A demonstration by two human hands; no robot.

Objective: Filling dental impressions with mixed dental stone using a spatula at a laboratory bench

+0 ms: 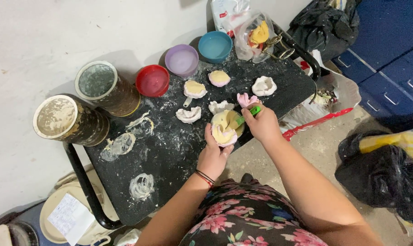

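A small black table (170,150), dusted and smeared with white plaster, stands on a pale concrete floor (29,41). Right of the table sit blue drawers (388,68) and 2 black bags (379,177).

Along the table's far edge stand 3 bowls: 1 red (152,80), 1 purple (182,60), 1 blue (215,46). Left of the red bowl are 2 plaster-caked cans (107,87), and beyond the blue bowl lies 1 clear plastic bag (254,36) with yellow inside.

At the table's near right edge the left hand (213,152) is clamped around a flower-shaped mold (225,127), pink outside and filled with cream-yellow paste. The right hand (262,124) is closed on a green-handled tool (247,115) whose tip rests in that paste; the 2 hands are close together but apart.

Between the mold and the bowls lie 6 more small molds (195,89): 2 yellow-filled, 3 white, 1 pink. 3 dried white rings (141,186) mark the table left of the held mold.
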